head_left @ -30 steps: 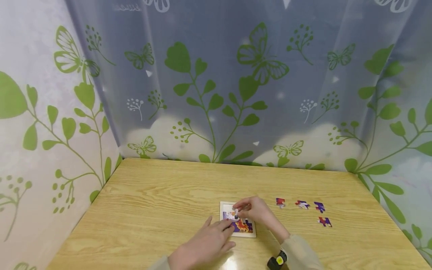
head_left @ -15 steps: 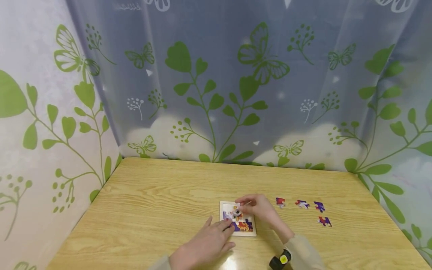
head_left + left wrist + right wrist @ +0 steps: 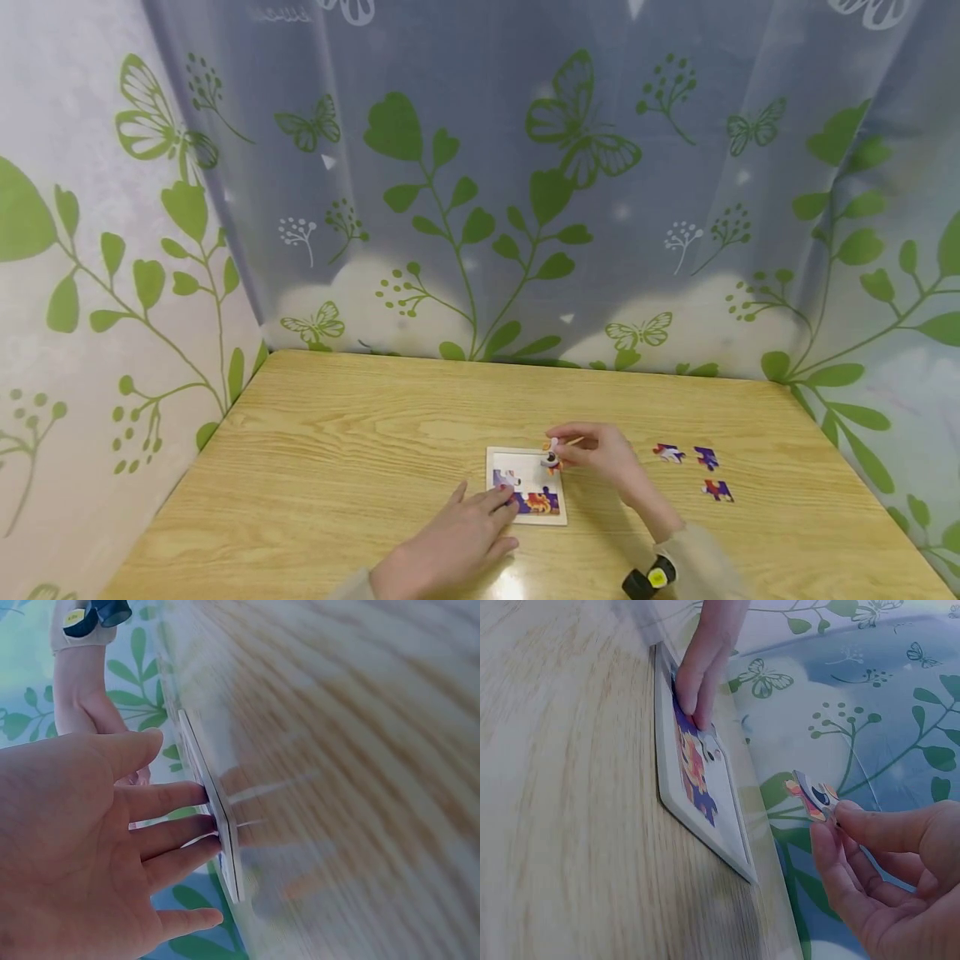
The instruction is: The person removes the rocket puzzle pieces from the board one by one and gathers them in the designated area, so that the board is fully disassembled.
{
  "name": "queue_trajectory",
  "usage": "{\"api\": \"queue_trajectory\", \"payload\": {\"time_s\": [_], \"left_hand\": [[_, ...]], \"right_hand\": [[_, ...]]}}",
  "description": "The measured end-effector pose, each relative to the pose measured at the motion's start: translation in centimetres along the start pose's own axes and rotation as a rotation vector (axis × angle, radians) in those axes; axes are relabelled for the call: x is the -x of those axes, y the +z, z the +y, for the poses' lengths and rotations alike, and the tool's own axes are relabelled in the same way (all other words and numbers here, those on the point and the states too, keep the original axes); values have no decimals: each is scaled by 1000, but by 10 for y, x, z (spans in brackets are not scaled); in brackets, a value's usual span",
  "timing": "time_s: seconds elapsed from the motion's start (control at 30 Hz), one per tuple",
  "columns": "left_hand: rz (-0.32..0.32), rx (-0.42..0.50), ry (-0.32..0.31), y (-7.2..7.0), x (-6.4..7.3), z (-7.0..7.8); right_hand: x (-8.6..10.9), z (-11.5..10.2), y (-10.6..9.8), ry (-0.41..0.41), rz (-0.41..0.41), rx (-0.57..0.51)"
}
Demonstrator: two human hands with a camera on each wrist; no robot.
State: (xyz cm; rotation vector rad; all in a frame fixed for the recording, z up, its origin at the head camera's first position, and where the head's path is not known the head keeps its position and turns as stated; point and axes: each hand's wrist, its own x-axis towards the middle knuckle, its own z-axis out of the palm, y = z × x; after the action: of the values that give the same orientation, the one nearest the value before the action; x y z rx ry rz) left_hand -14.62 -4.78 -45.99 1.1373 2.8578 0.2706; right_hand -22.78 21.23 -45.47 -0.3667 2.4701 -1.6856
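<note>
At lower centre, we see the right hand pinch a thin white-and-orange jigsaw piece, now shifted toward the upper-right corner of the square white tray, baring its middle; the left hand rests straight-fingered there.

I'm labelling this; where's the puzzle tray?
In the head view, the puzzle tray sits on the table, low and right of centre, touched by the left hand.

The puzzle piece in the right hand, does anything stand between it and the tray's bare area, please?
Nothing visible stands between the puzzle piece and the tray; the left hand rests on laid pieces, off its bare area.
</note>
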Motion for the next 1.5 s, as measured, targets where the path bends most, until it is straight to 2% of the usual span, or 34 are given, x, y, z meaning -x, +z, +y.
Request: {"api": "queue_trajectory", "payload": {"time_s": [0.4,0.8,0.97,1.2,1.5], "left_hand": [[-2,-9,-9,0,0,1],[0,-2,-7,1,-1,0],[7,-2,-1,1,0,0],[-1,11,-2,2,-1,-1],[-6,18,12,2,-1,-2]], "right_hand": [[18,6,-31,79,80,22],[39,13,-66,137,105,49],[45,18,-78,139,128,44],[53,27,-98,96,153,66],[63,37,-118,129,135,173]]}}
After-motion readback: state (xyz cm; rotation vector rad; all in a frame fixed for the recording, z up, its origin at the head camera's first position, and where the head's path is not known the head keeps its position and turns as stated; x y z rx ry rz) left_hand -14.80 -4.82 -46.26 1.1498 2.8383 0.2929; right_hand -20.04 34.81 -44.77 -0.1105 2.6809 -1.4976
